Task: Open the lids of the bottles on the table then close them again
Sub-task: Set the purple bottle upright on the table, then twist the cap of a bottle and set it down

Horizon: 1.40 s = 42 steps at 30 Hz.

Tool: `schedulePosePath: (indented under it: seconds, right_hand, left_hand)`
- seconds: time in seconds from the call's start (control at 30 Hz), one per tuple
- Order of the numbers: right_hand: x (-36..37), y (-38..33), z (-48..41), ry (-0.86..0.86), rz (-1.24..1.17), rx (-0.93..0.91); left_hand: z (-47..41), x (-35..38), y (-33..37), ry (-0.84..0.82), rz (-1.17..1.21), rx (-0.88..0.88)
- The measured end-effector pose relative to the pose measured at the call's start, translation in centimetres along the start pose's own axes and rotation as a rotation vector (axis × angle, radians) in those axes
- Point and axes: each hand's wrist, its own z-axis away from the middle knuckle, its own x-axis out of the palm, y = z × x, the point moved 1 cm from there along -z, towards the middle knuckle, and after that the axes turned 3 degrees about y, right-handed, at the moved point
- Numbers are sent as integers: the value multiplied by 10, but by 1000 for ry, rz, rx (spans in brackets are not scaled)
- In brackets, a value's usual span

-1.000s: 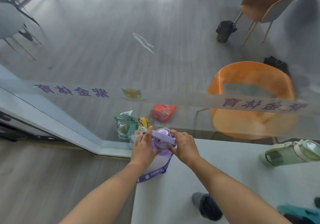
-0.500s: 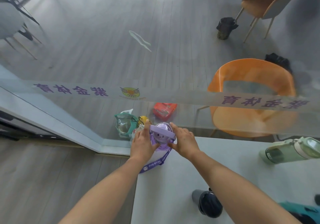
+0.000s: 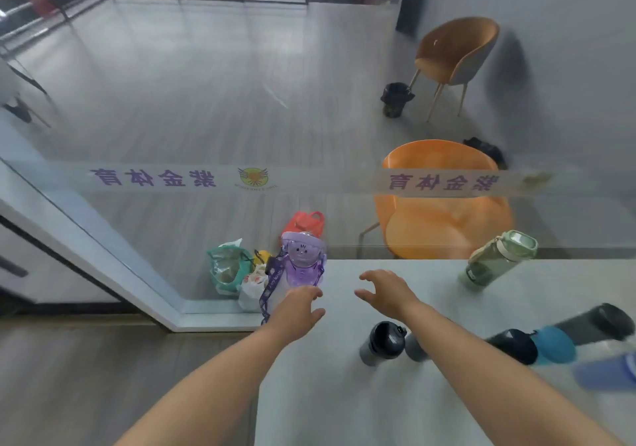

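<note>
A purple see-through bottle (image 3: 303,261) with a strap stands upright at the far left corner of the grey table (image 3: 344,394), its lid on top. My left hand (image 3: 299,311) hovers just in front of it, fingers apart, holding nothing. My right hand (image 3: 385,290) is open to the right of the bottle, apart from it. A green bottle (image 3: 499,259) stands at the far right edge. A dark grey bottle (image 3: 382,342) stands near my right forearm. Several more bottles, black (image 3: 512,345), blue (image 3: 554,344) and dark (image 3: 595,321), sit at the right.
A glass wall with a frosted band (image 3: 309,180) runs along the table's far edge. Behind it are an orange chair (image 3: 440,204), a brown chair (image 3: 454,53) and a black bin (image 3: 395,98). Bags (image 3: 234,266) lie on the floor left of the table.
Both hands have let go of the purple bottle's lid and drawn back toward me. The view has tilted up and widened, so more bottles show at the right.
</note>
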Motion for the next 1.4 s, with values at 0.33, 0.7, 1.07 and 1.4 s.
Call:
schedulePosePath:
  seconds: [0.33, 0.7, 1.07, 1.4]
  right_hand:
    - [-3, 29, 104, -171, 245, -65]
    - [28, 57, 69, -19, 185, -303]
    - [3, 59, -58, 162, 215, -358]
    - [-6, 45, -117, 154, 219, -294]
  left_hand:
    - [56, 59, 65, -82, -130, 260]
    - [36, 94, 76, 132, -132, 221]
    - [-54, 51, 67, 288, -235, 104]
    - [-73, 37, 36, 263, -308, 53]
